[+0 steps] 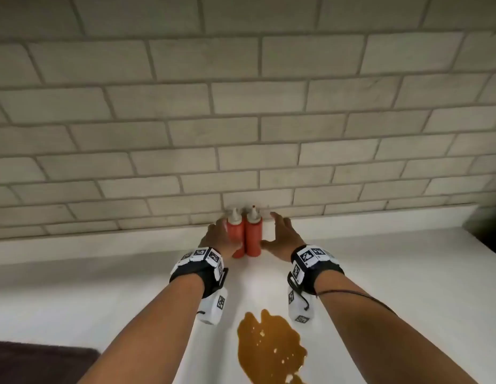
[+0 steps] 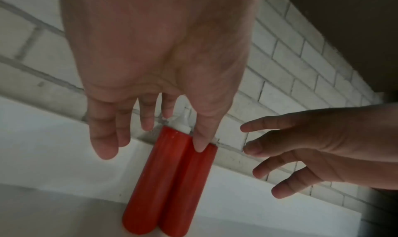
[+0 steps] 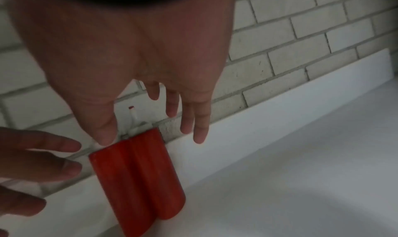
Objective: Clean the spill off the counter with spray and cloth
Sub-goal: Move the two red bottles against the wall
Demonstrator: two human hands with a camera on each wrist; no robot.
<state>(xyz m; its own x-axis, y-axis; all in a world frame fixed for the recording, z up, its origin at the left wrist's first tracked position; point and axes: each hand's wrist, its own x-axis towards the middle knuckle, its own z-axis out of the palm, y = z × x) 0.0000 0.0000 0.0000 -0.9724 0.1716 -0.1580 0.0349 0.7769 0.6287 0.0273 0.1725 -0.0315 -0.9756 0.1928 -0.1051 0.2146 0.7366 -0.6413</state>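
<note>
Two red bottles (image 1: 245, 235) stand touching by the wall | left hand (image 1: 219, 238), right hand (image 1: 282, 235) flank them, fingers spread, grasping nothing | grip low, lift clear of spill (image 1: 269, 347)

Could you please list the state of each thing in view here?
Left bottle: upright, capped, red-filled, touching its twin.
Right bottle: upright, capped, red-filled.
Spill: brown puddle, unwiped, on the counter.
Left hand: open, beside the left bottle.
Right hand: open, holding nothing.
</note>
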